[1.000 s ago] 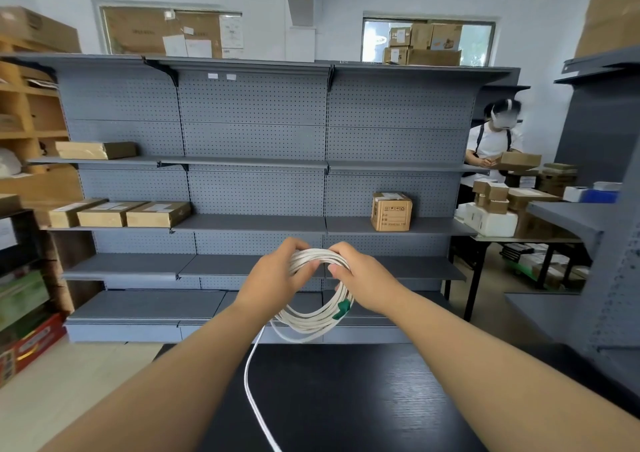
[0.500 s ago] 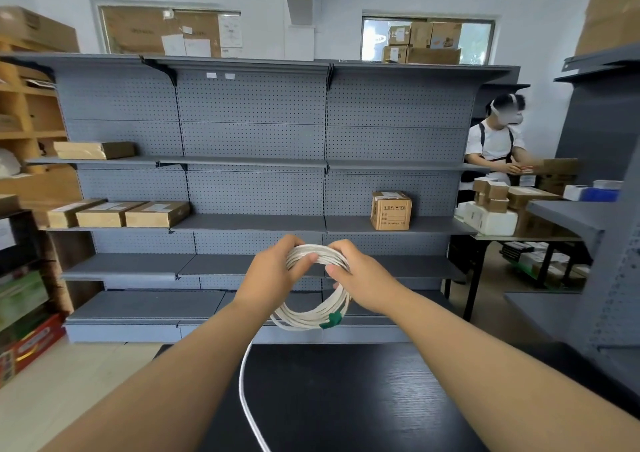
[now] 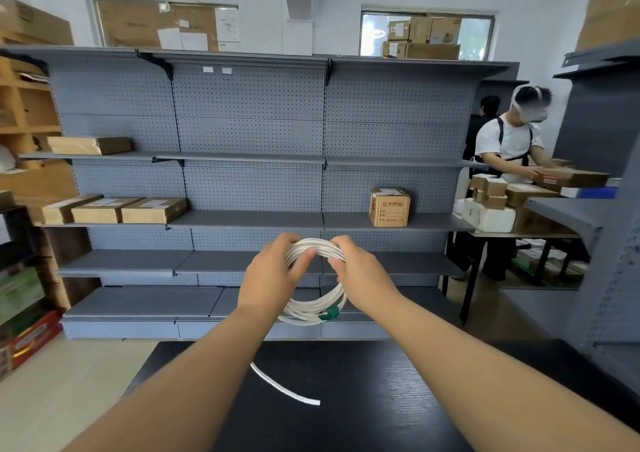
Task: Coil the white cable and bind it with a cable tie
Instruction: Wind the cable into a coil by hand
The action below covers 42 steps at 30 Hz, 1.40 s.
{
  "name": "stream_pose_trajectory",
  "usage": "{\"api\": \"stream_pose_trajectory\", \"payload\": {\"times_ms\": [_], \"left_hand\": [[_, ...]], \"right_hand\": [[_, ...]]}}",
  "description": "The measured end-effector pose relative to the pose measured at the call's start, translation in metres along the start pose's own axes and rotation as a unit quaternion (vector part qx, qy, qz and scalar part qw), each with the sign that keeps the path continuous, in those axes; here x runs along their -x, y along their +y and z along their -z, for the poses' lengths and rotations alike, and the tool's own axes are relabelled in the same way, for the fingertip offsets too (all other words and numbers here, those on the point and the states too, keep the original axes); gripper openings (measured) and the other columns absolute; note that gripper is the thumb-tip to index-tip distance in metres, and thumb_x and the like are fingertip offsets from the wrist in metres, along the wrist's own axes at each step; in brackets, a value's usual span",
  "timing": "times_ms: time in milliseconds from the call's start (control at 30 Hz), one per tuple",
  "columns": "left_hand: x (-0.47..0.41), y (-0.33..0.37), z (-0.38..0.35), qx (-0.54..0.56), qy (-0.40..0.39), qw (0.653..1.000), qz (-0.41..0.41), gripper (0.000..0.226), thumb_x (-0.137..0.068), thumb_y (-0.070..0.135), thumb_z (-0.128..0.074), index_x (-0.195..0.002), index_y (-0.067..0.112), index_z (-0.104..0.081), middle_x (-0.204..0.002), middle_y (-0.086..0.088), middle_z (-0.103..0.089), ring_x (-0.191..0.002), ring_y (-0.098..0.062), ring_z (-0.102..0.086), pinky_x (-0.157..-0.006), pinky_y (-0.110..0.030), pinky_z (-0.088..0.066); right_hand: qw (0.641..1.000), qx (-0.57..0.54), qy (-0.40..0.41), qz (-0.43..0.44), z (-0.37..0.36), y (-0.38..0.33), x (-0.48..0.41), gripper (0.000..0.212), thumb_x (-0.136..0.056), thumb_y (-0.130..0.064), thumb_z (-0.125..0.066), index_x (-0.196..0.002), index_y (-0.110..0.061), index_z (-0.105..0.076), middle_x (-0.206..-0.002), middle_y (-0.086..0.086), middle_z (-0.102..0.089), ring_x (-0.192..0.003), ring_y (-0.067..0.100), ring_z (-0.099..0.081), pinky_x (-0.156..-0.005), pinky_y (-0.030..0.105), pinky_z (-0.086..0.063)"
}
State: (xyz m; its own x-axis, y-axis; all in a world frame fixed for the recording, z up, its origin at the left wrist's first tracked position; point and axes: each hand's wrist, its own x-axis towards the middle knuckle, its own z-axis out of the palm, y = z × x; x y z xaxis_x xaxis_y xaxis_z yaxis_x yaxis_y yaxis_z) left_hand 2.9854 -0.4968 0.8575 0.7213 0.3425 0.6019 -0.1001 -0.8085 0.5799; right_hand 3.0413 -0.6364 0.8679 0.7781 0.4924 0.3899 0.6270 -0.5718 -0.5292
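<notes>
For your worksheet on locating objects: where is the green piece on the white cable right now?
The green piece sits at the coil's lower right, just below the right hand, above the black table.

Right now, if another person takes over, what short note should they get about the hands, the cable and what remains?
Left hand and right hand both grip the top of the white cable coil, held up above the black table.
A green piece sits on the lower loops.
Done: most of the cable is coiled.
Left: wind in the loose tail over the table, then bind the coil. No cable tie is in view.
</notes>
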Motion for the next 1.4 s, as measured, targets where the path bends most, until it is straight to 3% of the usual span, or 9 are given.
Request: {"api": "stream_pose_trajectory", "payload": {"times_ms": [167, 333, 500, 667, 833, 1000, 1167, 1400], "left_hand": [[0.004, 0.003, -0.007, 0.043, 0.033, 0.998, 0.035, 0.025, -0.093, 0.044, -0.044, -0.103, 0.024, -0.055, -0.091, 0.005, -0.061, -0.084, -0.016, -0.053, -0.069, -0.029, -0.037], [0.0, 0.003, -0.009, 0.061, 0.035, 0.996, 0.05, 0.022, -0.093, 0.039, -0.049, -0.098, 0.019, -0.057, -0.084, 0.0, -0.061, -0.081, -0.02, -0.053, -0.067, -0.028, -0.035], [-0.004, -0.002, -0.008, -0.009, -0.001, 1.0, 0.007, 0.026, -0.092, 0.038, -0.052, -0.105, 0.016, -0.058, -0.095, -0.006, -0.063, -0.09, -0.025, -0.055, -0.072, -0.029, -0.037], [-0.006, -0.001, -0.004, -0.071, -0.02, 0.996, -0.044, 0.03, -0.091, 0.04, -0.051, -0.109, 0.017, -0.059, -0.096, -0.008, -0.06, -0.086, -0.032, -0.058, -0.073, -0.037, -0.046], [-0.007, -0.002, -0.001, -0.09, -0.021, 0.994, -0.06, 0.031, -0.092, 0.041, -0.05, -0.11, 0.018, -0.059, -0.096, -0.009, -0.058, -0.081, -0.035, -0.059, -0.071, -0.04, -0.05], [-0.004, -0.002, -0.001, -0.12, -0.028, 0.99, -0.073, 0.053, -0.085, 0.06, -0.038, -0.111, 0.018, -0.059, -0.096, -0.009, -0.059, -0.08, -0.037, -0.059, -0.066, -0.037, -0.047], [-0.005, -0.005, -0.002, -0.106, -0.042, 0.991, -0.075, 0.033, -0.091, 0.042, -0.051, -0.115, 0.019, -0.056, -0.103, -0.006, -0.059, -0.088, -0.032, -0.059, -0.071, -0.036, -0.045], [-0.007, -0.004, -0.006, -0.059, -0.027, 0.996, -0.058, 0.032, -0.091, 0.037, -0.052, -0.114, 0.015, -0.058, -0.104, -0.009, -0.06, -0.093, -0.031, -0.056, -0.074, -0.035, -0.041]], "right_hand": [[0.998, -0.037, 0.032, -0.027, -0.006, 0.003, 0.0, 0.02, -0.099, -0.022, -0.041, -0.118, -0.019, -0.045, -0.101, 0.009, -0.061, -0.089, 0.03, -0.061, -0.081, 0.046, -0.051], [0.999, -0.042, 0.005, -0.011, -0.005, 0.005, 0.002, 0.028, -0.097, -0.022, -0.043, -0.125, -0.024, -0.041, -0.109, 0.008, -0.061, -0.093, 0.028, -0.061, -0.083, 0.041, -0.05], [0.998, -0.008, -0.031, 0.061, 0.005, 0.002, 0.001, 0.037, -0.097, -0.021, -0.045, -0.133, -0.024, -0.037, -0.125, 0.001, -0.053, -0.106, 0.02, -0.052, -0.087, 0.032, -0.041], [0.996, 0.013, -0.049, 0.073, 0.006, 0.003, 0.002, 0.033, -0.098, -0.02, -0.044, -0.13, -0.022, -0.038, -0.118, 0.006, -0.054, -0.1, 0.022, -0.052, -0.079, 0.033, -0.04], [0.997, 0.024, -0.036, 0.066, 0.002, 0.001, 0.001, 0.035, -0.097, -0.021, -0.045, -0.131, -0.023, -0.036, -0.118, 0.007, -0.055, -0.101, 0.025, -0.053, -0.081, 0.036, -0.043], [0.997, 0.054, -0.035, 0.046, -0.006, 0.0, 0.001, 0.029, -0.097, -0.022, -0.043, -0.126, -0.019, -0.037, -0.112, 0.012, -0.056, -0.092, 0.03, -0.055, -0.072, 0.038, -0.043], [0.997, 0.061, -0.024, 0.047, -0.006, -0.001, 0.0, 0.023, -0.1, -0.025, -0.036, -0.122, -0.019, -0.04, -0.103, 0.012, -0.057, -0.084, 0.029, -0.054, -0.069, 0.039, -0.044], [0.995, 0.085, -0.041, 0.037, -0.006, 0.0, -0.002, 0.033, -0.093, -0.024, -0.053, -0.123, -0.02, -0.037, -0.114, 0.009, -0.055, -0.096, 0.03, -0.055, -0.077, 0.039, -0.046]]}}
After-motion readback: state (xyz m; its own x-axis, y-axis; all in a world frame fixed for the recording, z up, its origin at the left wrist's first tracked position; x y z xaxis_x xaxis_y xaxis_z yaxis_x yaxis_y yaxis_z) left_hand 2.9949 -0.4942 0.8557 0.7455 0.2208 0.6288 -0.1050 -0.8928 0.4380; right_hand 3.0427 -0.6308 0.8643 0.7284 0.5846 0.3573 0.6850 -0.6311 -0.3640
